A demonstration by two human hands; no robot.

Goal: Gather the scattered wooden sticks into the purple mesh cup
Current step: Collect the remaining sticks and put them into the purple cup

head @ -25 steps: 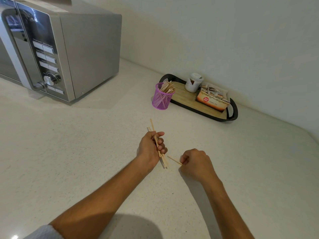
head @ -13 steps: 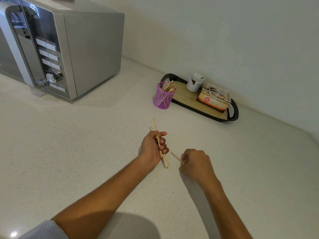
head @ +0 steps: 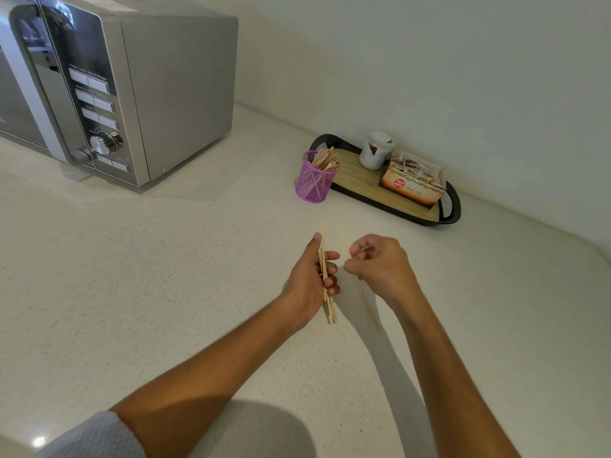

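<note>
Left grip (head: pixel 310 276) holds wooden sticks (head: pixel 325 285), right grip (head: pixel 380 262) pinches one; purple mesh cup (head: pixel 314 183) beside tray (head: pixel 451 206)

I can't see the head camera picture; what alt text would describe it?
A person's left hand grips a bundle of wooden sticks above a pale counter while the right hand pinches one blurred stick. Behind stand a purple mesh cup of sticks, a tray and a microwave.

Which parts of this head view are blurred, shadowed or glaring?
Head view: the right hand and the thin wooden stick it pinches are motion-smeared; the left hand gripping the bundle of wooden sticks is sharper; the purple mesh cup is crisp; arm shadows cross the speckled white counter.
</note>
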